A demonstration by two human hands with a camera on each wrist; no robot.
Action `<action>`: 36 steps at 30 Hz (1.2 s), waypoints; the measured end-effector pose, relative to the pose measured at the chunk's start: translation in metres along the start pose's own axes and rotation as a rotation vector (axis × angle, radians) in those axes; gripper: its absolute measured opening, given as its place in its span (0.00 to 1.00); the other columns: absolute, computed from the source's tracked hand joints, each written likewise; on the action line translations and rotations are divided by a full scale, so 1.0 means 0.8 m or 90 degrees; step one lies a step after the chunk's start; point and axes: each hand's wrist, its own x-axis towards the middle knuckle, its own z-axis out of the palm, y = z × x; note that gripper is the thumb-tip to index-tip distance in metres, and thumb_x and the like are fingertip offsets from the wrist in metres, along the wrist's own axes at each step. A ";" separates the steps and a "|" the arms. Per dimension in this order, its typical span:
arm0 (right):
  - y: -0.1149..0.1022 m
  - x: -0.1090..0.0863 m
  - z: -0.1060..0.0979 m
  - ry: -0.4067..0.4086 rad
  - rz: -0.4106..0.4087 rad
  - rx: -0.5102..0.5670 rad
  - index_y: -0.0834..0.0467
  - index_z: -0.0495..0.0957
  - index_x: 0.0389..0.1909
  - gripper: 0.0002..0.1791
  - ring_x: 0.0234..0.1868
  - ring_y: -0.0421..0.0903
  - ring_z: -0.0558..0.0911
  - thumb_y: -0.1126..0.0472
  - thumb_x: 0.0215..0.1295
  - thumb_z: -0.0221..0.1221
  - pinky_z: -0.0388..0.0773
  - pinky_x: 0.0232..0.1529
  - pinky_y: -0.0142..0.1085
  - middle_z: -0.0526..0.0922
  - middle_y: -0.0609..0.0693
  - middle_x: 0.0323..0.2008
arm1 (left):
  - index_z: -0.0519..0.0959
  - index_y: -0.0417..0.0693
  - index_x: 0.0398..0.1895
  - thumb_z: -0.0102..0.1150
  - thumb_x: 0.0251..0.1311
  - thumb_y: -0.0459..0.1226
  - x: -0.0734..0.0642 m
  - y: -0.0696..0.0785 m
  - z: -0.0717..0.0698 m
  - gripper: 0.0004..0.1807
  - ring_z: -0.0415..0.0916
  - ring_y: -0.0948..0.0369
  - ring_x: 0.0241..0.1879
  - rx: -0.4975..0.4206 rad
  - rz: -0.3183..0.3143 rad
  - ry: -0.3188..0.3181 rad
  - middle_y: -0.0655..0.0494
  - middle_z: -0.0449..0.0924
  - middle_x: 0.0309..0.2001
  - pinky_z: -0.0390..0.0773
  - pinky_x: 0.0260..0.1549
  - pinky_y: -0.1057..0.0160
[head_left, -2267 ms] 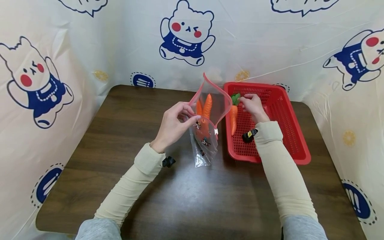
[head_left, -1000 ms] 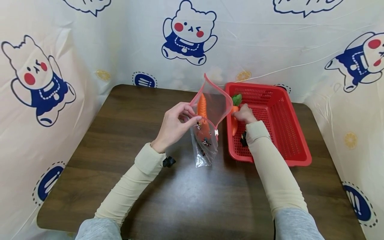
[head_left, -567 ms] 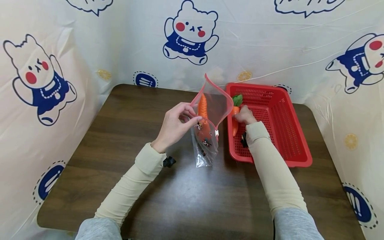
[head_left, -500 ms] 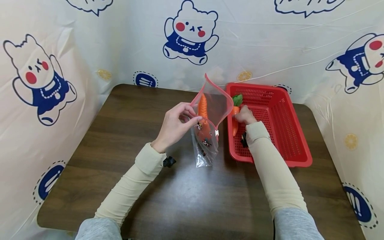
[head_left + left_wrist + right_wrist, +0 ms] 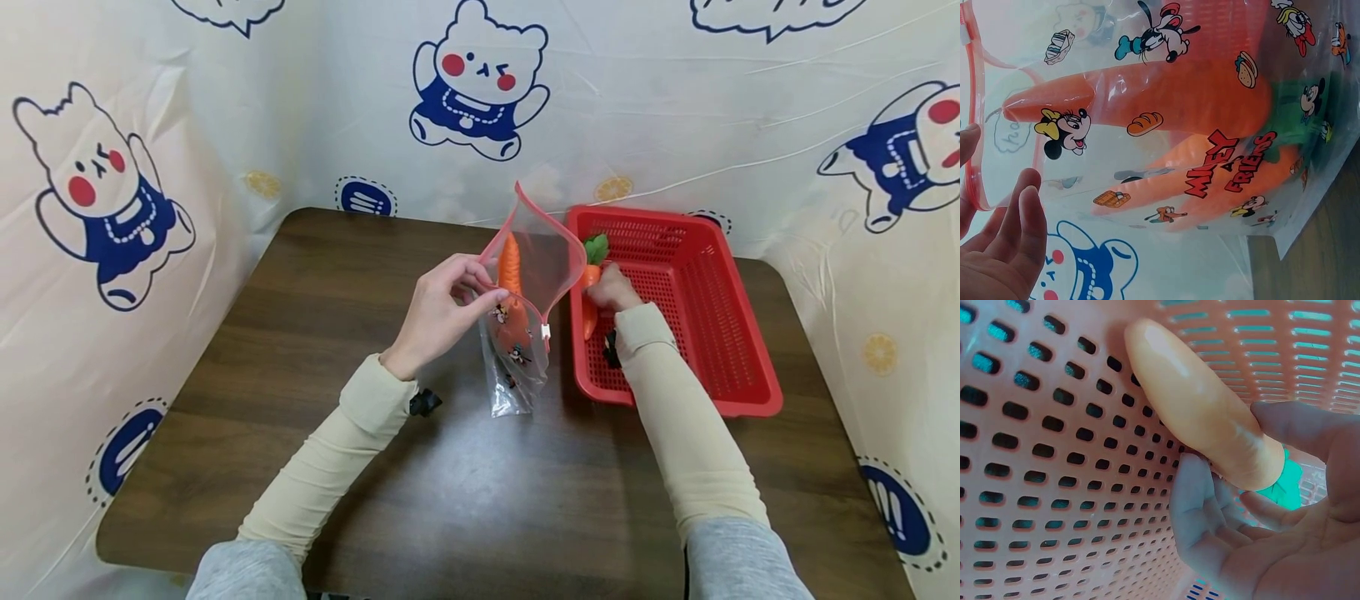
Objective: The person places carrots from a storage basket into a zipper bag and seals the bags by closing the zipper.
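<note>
Orange carrot (image 5: 590, 323) clamped in my right hand (image 5: 615, 290), down in the red basket (image 5: 752, 321)
Thumb's on one side, fingers on the other, by the thick end. Left hand (image 5: 448, 307) pinches the rim of the clear bag (image 5: 517, 343), mouth gaping, other carrots (image 5: 509, 260) inside. I reckon a clean lift means a snug squeeze below the leafy top (image 5: 597, 248), tip clear of the basket, bag mouth held wide.
</note>
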 end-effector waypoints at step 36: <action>0.001 -0.009 -0.009 0.025 -0.029 0.076 0.67 0.49 0.67 0.34 0.51 0.60 0.77 0.63 0.65 0.53 0.82 0.47 0.47 0.66 0.67 0.56 | 0.80 0.44 0.32 0.71 0.53 0.35 -0.002 0.000 0.000 0.08 0.76 0.61 0.37 0.001 0.024 -0.002 0.48 0.79 0.48 0.81 0.33 0.65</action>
